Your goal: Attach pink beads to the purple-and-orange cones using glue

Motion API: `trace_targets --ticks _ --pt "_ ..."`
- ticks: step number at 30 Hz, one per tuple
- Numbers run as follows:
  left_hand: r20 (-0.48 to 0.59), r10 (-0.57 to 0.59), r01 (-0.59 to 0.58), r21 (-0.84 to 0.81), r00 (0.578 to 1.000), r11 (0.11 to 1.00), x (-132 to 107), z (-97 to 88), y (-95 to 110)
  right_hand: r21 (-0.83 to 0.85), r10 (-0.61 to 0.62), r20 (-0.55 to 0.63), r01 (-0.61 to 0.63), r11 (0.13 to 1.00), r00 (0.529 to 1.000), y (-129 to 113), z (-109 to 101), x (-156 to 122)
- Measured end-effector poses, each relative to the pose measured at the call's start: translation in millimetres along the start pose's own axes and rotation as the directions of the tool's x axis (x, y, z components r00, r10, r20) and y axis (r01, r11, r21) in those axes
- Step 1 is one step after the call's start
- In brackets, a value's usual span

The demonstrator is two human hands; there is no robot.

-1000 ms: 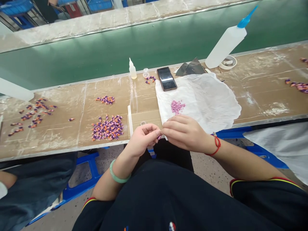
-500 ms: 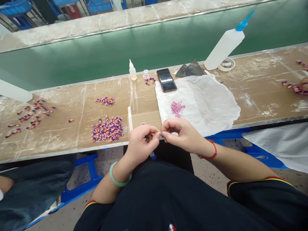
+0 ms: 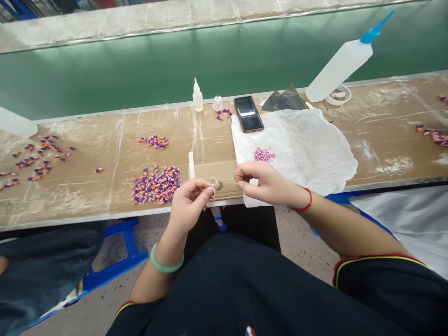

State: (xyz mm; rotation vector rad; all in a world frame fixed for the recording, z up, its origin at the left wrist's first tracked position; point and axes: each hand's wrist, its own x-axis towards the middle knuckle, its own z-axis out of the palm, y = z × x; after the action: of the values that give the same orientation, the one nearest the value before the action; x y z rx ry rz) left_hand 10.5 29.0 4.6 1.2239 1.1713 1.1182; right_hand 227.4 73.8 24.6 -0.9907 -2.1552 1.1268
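One small purple piece, some pale pink on it, at the tips of the left hand; thumb and forefinger pinch it above the near table edge. Clock centred on this piece, 12 straight ahead of the wearer.

Right hand at 3, apart from the left. Thumb and forefinger bent toward each other; cannot tell whether they grip anything.

At 12, just beyond the piece: one round clear container on one brown cardboard rectangle. At 11: one flat white strip, upper end angled slightly left.

Purple-and-orange pieces, two heaps, too many to count: large heap at 9, smaller heap at 10. One lone piece at 9, farther out.

At 2: one heap of tiny pink beads, uncounted, on one white cloth.

At 1: one black phone, lower part on the cloth. At 12, far side: one small translucent nozzle bottle, upright. Between 1 and 2: one large white bottle with blue nozzle; one cream tape roll beside its base.
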Motion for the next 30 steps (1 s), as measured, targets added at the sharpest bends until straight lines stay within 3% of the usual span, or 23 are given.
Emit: trace_targets --ticks 5,11,23,30 --pt "-0.053 -0.096 0.094 -0.029 0.994 0.995 -4.3 -18.1 -23.3 -0.346 0.035 0.261 0.06 0.936 0.965 16.2 1.3 36.1" --pt "-0.04 -0.152 0.149 -0.069 0.987 0.986 -7.1 -27.7 -33.9 -0.534 0.115 0.404 0.132 0.835 0.908 17.1 16.3 65.8" --pt "-0.052 -0.154 0.148 -0.116 0.987 0.982 -7.3 -34.2 -41.2 -0.648 0.154 0.465 0.217 0.73 0.872 9.2 25.0 78.5" --pt "-0.067 -0.183 0.166 -0.201 0.981 0.965 -7.4 -33.1 -37.6 -0.529 0.091 0.391 0.143 0.836 0.916 5.4 17.3 72.9"
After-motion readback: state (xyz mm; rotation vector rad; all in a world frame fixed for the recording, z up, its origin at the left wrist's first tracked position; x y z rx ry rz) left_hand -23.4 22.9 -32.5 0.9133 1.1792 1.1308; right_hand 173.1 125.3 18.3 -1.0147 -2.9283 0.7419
